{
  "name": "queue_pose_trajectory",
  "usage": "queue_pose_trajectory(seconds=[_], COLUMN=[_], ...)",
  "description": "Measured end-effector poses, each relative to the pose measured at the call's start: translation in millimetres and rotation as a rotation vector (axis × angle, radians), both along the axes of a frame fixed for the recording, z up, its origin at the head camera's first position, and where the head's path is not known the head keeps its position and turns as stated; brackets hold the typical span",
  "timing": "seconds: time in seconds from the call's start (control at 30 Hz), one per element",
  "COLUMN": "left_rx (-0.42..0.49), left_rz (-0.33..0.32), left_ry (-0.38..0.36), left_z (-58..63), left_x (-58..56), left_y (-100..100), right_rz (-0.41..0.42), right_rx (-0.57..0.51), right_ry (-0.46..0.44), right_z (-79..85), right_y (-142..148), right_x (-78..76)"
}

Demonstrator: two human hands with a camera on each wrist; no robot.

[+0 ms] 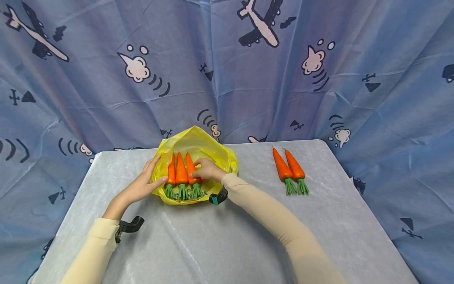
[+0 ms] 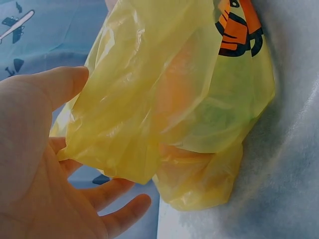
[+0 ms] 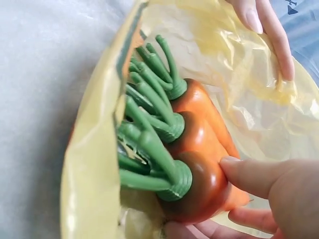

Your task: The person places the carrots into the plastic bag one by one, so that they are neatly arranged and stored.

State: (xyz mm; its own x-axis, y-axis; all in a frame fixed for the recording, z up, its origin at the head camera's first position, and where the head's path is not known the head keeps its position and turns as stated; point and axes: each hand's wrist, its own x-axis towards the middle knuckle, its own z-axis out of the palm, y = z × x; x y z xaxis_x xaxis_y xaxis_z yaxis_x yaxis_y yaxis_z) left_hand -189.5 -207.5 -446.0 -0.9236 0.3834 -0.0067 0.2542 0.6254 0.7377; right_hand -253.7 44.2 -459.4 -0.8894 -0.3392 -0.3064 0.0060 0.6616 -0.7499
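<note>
Three orange carrots with green tops lie side by side in the mouth of a yellow plastic bag. My right hand reaches in from the right and grips the rightmost carrot, thumb on its upper side and fingers low beside it in the right wrist view. The middle carrot and the left carrot rest next to it, green ends toward me. At the bag's left rim, my left hand holds the plastic between thumb and fingers; some fingertips hide behind the plastic in the left wrist view.
Two more carrots, one on the left and one on the right, lie together on the grey table to the right of the bag. A blue patterned curtain hangs along the table's far edge. Each wrist wears a black strap.
</note>
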Motion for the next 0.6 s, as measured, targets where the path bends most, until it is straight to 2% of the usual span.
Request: queue_pose_trajectory(seconds=[0.37,0.6], left_rx=[0.005,0.005], left_rz=[-0.006,-0.007], left_ry=[-0.010,-0.008], left_z=[-1.5,-1.8], left_x=[1.4,1.3], left_y=[1.1,0.3], right_rz=[-0.035,-0.035], right_rx=[0.014,0.003], right_ry=[0.039,0.010], right_z=[-0.6,-3.1], right_y=[-7.8,-7.0], right_x=[-7.6,-6.0])
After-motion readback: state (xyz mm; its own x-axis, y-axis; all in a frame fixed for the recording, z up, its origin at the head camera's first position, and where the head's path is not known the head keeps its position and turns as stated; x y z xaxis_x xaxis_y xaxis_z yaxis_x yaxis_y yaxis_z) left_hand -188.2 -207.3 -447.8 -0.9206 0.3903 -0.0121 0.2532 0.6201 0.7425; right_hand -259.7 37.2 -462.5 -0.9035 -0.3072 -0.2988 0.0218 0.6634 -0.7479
